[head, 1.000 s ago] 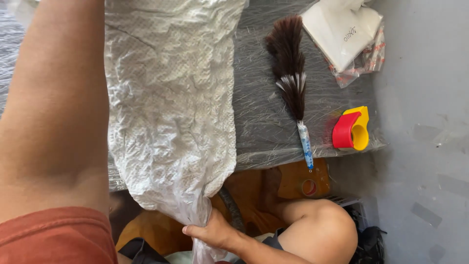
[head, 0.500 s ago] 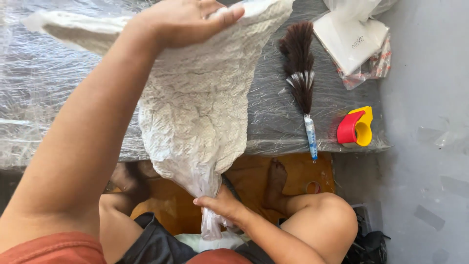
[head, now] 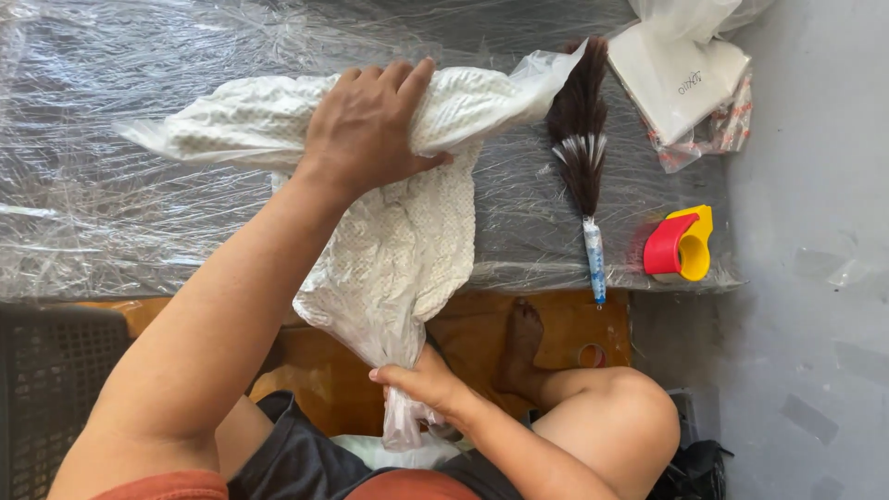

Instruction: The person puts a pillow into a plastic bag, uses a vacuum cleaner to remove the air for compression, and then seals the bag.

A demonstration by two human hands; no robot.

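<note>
Left hand (head: 370, 125) pressing bagged white cloth (head: 407, 241) (crinkled), right hand (head: 417, 381) gripping

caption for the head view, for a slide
Left hand presses a bagged white textile onto the table; right hand grips its end.

left arm: stretched from 7 toward 12 o'clock, hand (head: 370, 125) palm down, fingers curled and pressing | right forearm: enters from 5 o'clock, hand (head: 417, 381) low at 6 o'clock, fist clenched tight
</note>
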